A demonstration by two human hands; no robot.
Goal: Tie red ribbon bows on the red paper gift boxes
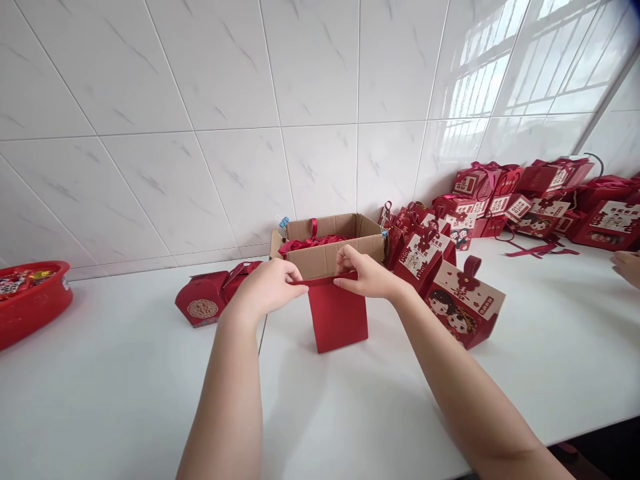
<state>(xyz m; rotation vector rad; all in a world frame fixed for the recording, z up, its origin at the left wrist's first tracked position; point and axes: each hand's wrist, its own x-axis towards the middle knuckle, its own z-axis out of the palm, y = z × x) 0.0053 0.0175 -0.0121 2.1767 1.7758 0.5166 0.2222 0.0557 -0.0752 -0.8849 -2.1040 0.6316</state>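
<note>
Your left hand (pixel 270 283) and right hand (pixel 367 273) meet over the red box (pixel 337 320), which stands upright on the white counter (pixel 125 387) right in front of you. Each hand pinches one end of the box's top edge, fingers curled in and thumbs toward you: the left takes the left end, the right takes the right end. The top strip runs taut between them.

Just behind the red box, touching or nearly so (you cannot tell which from here), sits an open carton (pixel 325 257) with red ribbons (pixel 313 243) piled inside. A blue clip (pixel 283 221) grips its back left corner.

To your left a closed gift box (pixel 205 303) lies tipped on its side near your left wrist. To your right a printed box (pixel 465 303) with a cartoon couple leans by your right forearm, the front one of a row that runs back toward the wall. More boxes (pixel 540 200) are heaped further along.

A red basin (pixel 35 307) sits at the far left edge, and another person's hand (pixel 627 265) shows at the far right.
</note>
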